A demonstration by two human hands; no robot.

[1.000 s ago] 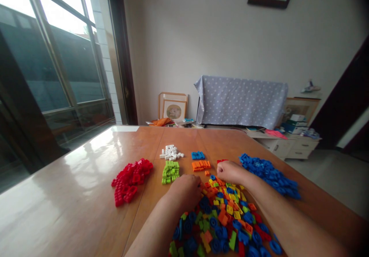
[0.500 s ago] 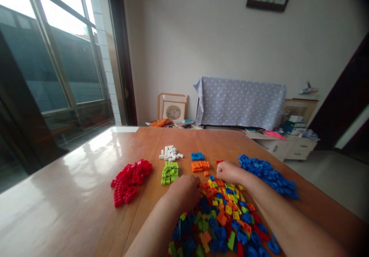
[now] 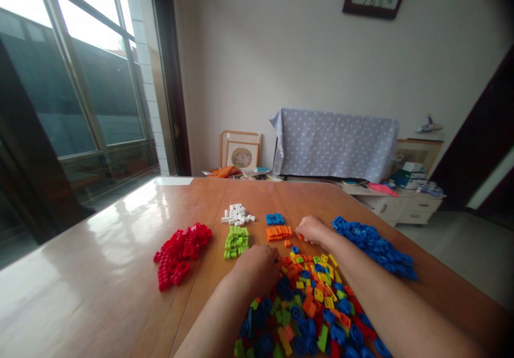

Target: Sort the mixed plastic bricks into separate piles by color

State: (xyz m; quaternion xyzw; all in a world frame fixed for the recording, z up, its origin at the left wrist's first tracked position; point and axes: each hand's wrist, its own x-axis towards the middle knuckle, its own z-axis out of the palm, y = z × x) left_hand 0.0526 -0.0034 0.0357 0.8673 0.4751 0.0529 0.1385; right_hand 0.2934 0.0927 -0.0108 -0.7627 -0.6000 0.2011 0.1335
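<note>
My right hand pinches a small orange toy brick, just right of a row of orange bricks. My left hand rests at the left edge of a mixed pile of toy bricks, its fingers curled down; whatever they hold is hidden. The pile has blue round pieces and yellow, orange, green and red bricks. Between the hands lie a single orange brick and a blue round piece. Behind the orange row sits a small blue group.
On the wooden table lie a red brick heap to the left, green bricks, white bricks and a blue heap to the right. A low cabinet and a cloth-covered object stand beyond.
My right hand has shifted slightly left and away from me, and an orange brick now shows at its fingertips. A red piece beside that hand is out of sight. My left hand has barely moved.
</note>
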